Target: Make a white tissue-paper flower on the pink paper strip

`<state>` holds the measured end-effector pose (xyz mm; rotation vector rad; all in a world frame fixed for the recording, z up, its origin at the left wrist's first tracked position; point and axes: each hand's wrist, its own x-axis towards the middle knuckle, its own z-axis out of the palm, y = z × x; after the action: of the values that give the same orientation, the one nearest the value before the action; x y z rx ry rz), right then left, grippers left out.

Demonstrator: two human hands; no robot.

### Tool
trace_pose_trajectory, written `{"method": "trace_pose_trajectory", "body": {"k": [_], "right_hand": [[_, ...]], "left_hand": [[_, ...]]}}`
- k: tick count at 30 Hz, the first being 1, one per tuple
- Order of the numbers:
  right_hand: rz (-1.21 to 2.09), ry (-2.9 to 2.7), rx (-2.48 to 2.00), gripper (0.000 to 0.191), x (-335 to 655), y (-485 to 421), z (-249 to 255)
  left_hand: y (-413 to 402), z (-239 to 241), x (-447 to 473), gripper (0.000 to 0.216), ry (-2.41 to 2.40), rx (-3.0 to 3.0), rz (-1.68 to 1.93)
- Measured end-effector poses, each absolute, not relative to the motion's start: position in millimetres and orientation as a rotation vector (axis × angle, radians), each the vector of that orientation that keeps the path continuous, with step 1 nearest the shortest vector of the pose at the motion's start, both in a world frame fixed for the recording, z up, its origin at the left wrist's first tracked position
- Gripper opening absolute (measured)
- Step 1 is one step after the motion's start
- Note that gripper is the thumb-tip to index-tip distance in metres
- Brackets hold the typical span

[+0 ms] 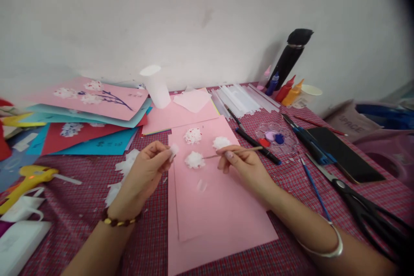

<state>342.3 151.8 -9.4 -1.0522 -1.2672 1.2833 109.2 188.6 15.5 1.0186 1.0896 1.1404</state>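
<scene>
My left hand (155, 159) pinches a small piece of white tissue paper (174, 151) just left of the pink paper (223, 220). In my right hand (237, 159) is a thin wooden stick (250, 150), its tip reaching a white tissue flower (194, 160). Two more white flowers lie on the same sheet: one flecked with red (193, 136), and a plain one (221, 142) partly behind my right fingers. Below them a shiny, clear patch (202, 185) shows on the paper. Torn white tissue (114, 192) lies beside my left forearm.
Finished flower cards (110, 99) are stacked at the left, above a yellow glue gun (35, 177). To the right are a paint palette (284, 140), box cutter (307, 138), phone (349, 155), scissors (352, 194) and paintbrush (313, 185). Glue sticks (239, 99) and paint bottles (286, 90) stay near the wall.
</scene>
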Motion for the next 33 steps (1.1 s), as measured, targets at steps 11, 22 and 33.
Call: {"method": "trace_pose_trajectory", "body": {"k": [11, 22, 33], "right_hand": [[1.274, -1.424, -1.093, 0.028, 335, 160, -22], [1.289, -1.429, -1.039, 0.027, 327, 167, -32], [1.244, -1.382, -1.058, 0.026, 334, 165, -32]], "left_hand": [[194, -9, 111, 0.009, 1.227, 1.097, 0.879], [195, -10, 110, 0.012, 1.218, 1.113, 0.772], [195, -6, 108, 0.027, 1.199, 1.041, 0.692]]}}
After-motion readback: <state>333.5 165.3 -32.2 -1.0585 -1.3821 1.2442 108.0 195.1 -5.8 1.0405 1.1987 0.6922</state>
